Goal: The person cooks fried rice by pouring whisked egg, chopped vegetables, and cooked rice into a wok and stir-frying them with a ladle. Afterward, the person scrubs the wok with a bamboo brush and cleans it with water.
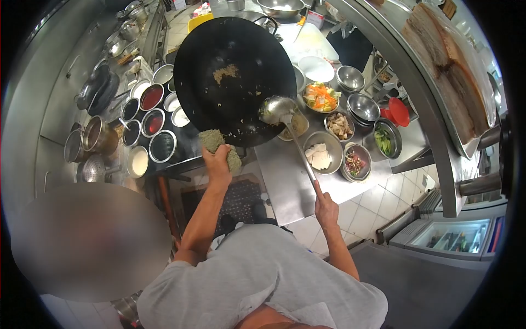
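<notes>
Wok (235, 46), wide and black, sits beyond the hands, between sauce pots (163, 161) on the left and a steel counter (282, 183) with food bowls (336, 152) on the right. Brown bits (225, 72) cling inside. The left hand (217, 160) grasps a folded, greenish cloth (211, 139) against the near rim. The right hand (327, 210) is wrapped round the end of a ladle (298, 145), whose bowl overlaps the wok's near right edge; whether they touch, I cannot tell. The wok looks heavy, rigid and probably slick, perhaps hot, so the padded rim seems the safest hold. The ladle should feel lighter, stiff, best held by its far end.
</notes>
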Action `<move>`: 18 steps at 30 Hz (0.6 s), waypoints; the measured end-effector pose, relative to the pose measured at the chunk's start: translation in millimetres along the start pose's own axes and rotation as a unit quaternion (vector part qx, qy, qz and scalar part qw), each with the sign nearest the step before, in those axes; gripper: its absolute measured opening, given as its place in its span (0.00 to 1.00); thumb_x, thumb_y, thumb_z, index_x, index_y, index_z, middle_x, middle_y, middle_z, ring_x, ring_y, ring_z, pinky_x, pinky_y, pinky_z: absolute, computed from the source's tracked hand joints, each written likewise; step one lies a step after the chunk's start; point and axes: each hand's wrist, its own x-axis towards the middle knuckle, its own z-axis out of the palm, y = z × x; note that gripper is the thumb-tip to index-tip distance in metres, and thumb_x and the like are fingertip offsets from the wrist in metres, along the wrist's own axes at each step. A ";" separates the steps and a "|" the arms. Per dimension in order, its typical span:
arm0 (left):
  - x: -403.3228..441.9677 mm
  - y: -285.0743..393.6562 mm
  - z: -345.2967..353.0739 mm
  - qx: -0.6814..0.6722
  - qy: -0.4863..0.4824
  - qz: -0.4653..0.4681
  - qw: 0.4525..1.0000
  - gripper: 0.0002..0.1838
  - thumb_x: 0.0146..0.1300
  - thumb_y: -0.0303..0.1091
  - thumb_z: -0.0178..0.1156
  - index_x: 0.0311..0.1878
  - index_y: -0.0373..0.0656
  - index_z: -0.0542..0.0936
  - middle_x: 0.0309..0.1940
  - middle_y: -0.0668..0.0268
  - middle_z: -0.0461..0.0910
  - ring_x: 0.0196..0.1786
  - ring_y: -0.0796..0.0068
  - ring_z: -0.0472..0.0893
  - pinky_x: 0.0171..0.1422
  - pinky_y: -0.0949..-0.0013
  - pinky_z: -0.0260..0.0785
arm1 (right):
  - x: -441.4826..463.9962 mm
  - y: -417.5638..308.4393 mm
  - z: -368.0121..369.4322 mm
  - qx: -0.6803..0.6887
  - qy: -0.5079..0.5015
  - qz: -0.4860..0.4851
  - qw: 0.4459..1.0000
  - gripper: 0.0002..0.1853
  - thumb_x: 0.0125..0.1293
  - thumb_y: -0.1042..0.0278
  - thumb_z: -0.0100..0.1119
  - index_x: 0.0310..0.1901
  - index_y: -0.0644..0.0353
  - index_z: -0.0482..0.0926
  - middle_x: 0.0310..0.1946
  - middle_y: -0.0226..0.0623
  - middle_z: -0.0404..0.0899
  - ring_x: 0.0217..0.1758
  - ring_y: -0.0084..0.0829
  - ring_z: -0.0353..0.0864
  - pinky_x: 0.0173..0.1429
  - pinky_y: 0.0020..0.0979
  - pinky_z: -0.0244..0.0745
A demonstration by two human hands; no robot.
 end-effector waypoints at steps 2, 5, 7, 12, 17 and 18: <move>7.0 -17.5 -4.1 0.009 -0.011 0.006 1.000 0.15 0.55 0.19 0.53 0.46 0.42 0.71 0.34 0.69 0.73 0.32 0.77 0.76 0.34 0.72 0.71 | -9.6 8.8 1.0 -0.017 0.007 -0.005 1.000 0.41 0.60 0.76 0.58 0.74 0.36 0.60 0.24 0.36 0.69 0.19 0.38 0.73 0.25 0.41 0.73; 11.5 -22.6 3.7 0.022 -0.020 0.021 0.999 0.16 0.56 0.19 0.53 0.48 0.42 0.70 0.35 0.68 0.72 0.33 0.77 0.76 0.34 0.73 0.71 | -17.0 22.4 -5.1 -0.067 0.013 0.000 0.998 0.41 0.59 0.77 0.58 0.74 0.36 0.60 0.25 0.36 0.69 0.19 0.37 0.73 0.26 0.41 0.74; 13.7 -21.5 10.2 0.026 -0.017 0.026 0.999 0.16 0.57 0.19 0.53 0.49 0.42 0.69 0.36 0.68 0.72 0.33 0.77 0.75 0.34 0.73 0.70 | -20.3 33.1 -10.7 -0.068 0.013 0.005 0.998 0.43 0.59 0.76 0.57 0.75 0.33 0.57 0.25 0.36 0.69 0.19 0.38 0.75 0.25 0.40 0.76; 26.8 -26.6 8.1 0.154 0.005 0.134 0.979 0.16 0.54 0.21 0.57 0.47 0.39 0.69 0.36 0.68 0.72 0.36 0.79 0.73 0.40 0.72 0.69 | -24.3 39.5 -26.9 -0.028 0.006 0.023 0.999 0.40 0.59 0.79 0.57 0.73 0.40 0.62 0.24 0.37 0.70 0.23 0.39 0.75 0.28 0.41 0.74; 29.6 -24.7 6.1 0.115 0.005 0.119 0.986 0.16 0.55 0.20 0.57 0.47 0.40 0.69 0.35 0.69 0.72 0.34 0.79 0.73 0.38 0.73 0.69 | -8.7 25.8 -15.0 0.101 0.035 0.021 0.994 0.37 0.63 0.74 0.57 0.73 0.37 0.61 0.23 0.39 0.71 0.22 0.43 0.76 0.29 0.44 0.73; 29.0 -25.1 6.6 0.105 0.004 0.113 0.988 0.17 0.55 0.19 0.56 0.48 0.41 0.69 0.35 0.69 0.72 0.33 0.80 0.73 0.36 0.74 0.68 | -2.3 17.8 -14.6 0.102 0.035 0.022 0.994 0.37 0.63 0.74 0.57 0.73 0.37 0.61 0.23 0.39 0.71 0.22 0.43 0.76 0.29 0.44 0.73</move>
